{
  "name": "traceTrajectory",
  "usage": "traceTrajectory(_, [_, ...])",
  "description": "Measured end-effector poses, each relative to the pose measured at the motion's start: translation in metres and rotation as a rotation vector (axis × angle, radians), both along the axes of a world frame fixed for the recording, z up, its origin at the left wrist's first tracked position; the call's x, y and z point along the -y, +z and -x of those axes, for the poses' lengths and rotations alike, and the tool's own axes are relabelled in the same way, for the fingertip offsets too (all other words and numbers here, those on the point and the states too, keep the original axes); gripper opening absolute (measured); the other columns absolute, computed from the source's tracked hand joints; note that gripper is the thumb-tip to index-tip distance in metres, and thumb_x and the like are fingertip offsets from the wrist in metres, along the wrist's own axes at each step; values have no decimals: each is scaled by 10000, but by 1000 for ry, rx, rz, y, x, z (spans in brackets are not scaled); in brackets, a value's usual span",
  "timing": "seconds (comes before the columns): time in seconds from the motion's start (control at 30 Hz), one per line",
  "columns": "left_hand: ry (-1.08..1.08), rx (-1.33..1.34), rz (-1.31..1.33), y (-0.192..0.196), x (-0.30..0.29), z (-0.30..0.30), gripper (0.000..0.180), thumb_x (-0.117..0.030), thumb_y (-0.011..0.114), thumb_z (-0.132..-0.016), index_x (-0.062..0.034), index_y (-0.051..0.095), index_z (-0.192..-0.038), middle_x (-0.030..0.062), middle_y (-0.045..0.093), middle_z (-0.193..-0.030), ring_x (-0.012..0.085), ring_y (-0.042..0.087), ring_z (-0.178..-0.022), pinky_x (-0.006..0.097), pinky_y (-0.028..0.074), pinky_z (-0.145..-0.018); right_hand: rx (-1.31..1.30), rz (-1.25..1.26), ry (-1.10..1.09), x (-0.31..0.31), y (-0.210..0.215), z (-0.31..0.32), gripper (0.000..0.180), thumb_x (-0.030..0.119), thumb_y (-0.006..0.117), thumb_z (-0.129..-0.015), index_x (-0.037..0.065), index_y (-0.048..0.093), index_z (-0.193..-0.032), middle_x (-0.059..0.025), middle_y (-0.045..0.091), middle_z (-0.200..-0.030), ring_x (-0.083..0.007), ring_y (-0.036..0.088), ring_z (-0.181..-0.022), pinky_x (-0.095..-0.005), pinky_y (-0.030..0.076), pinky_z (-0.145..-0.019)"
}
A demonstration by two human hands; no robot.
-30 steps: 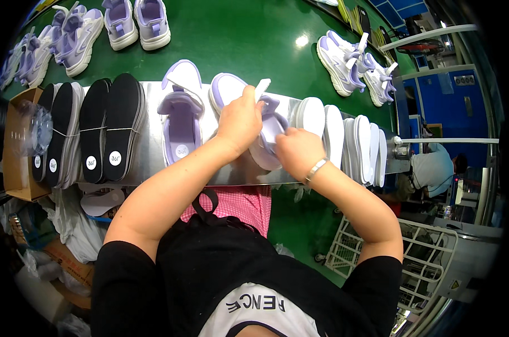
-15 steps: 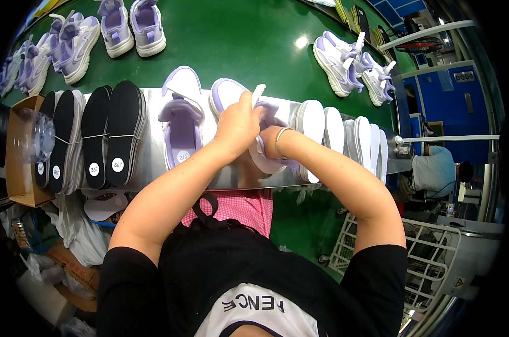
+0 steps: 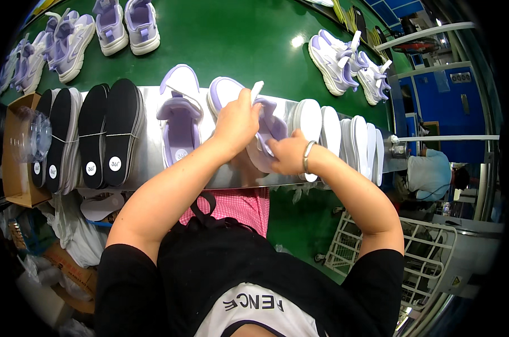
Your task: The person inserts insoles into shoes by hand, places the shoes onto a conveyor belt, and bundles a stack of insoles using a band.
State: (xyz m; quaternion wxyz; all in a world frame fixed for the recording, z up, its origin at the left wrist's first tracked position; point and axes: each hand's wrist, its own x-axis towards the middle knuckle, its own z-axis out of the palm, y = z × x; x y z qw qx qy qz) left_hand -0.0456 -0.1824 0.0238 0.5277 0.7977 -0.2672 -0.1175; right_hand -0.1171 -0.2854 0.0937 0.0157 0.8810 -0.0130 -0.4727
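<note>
A white and lavender sneaker point(image 3: 272, 126) lies toe-away on the metal shelf in front of me, between both hands. My left hand point(image 3: 236, 124) is closed over its upper, gripping it beside the raised white strap. My right hand point(image 3: 291, 154) pinches the collar near the heel from the right, thumb at the opening; a silver bangle circles that wrist. The shoe's opening shows the lavender lining, while my left hand covers its midfoot. Just left stands the other sneaker point(image 3: 181, 121), its insole with a round white label visible and nobody touching it.
Bundled black insoles point(image 3: 123, 129) lie at the left, beside a cardboard box point(image 3: 24, 188). White insoles point(image 3: 307, 126) are lined up right of my hands. More sneakers point(image 3: 333, 64) rest on the green surface beyond. A white wire cart point(image 3: 417, 247) stands at lower right; another person point(image 3: 431, 173) is farther right.
My right hand has come out of the shoe's opening and now holds its collar at the heel side. The left hand stays on the upper. The whole view has shifted slightly.
</note>
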Motion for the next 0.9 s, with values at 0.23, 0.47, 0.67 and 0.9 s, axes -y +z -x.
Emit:
traceTrajectory(0.23, [0, -29, -17, 1, 2, -2, 217, -166, 481, -806, 16, 411, -900, 235, 563, -710, 401, 545, -696, 463, 419, -637, -43, -38, 32, 11, -22, 11, 337, 129, 487, -678, 13, 496, -993, -156, 594, -946, -276, 568, -905, -444, 283, -880])
traceTrajectory(0.47, [-19, -317, 163, -16, 7, -11, 355, -313, 472, -808, 36, 533, -823, 208, 579, -731, 328, 565, -714, 379, 425, -639, 325, -255, -112, 15, -31, 17, 483, 283, 538, -691, 103, 428, -1125, -110, 504, -1135, -236, 467, -1067, -458, 271, -885])
traceTrajectory(0.67, [-33, -602, 298, -23, 6, -13, 462, -396, 430, -833, 40, 583, -842, 98, 574, -679, 168, 529, -646, 299, 411, -602, 650, -347, -57, 12, -9, 5, 291, 303, 528, -765, 116, 526, -989, -87, 588, -921, -243, 534, -924, -454, 294, -882])
traceTrajectory(0.9, [-10, -850, 336, -16, 10, -11, 420, -376, 413, -853, 17, 558, -883, 68, 543, -704, 128, 488, -644, 269, 395, -572, 1300, -175, 428, 27, -32, -15, 199, 116, 562, -679, 112, 568, -878, -31, 475, -633, -213, 494, -667, -328, 398, -622])
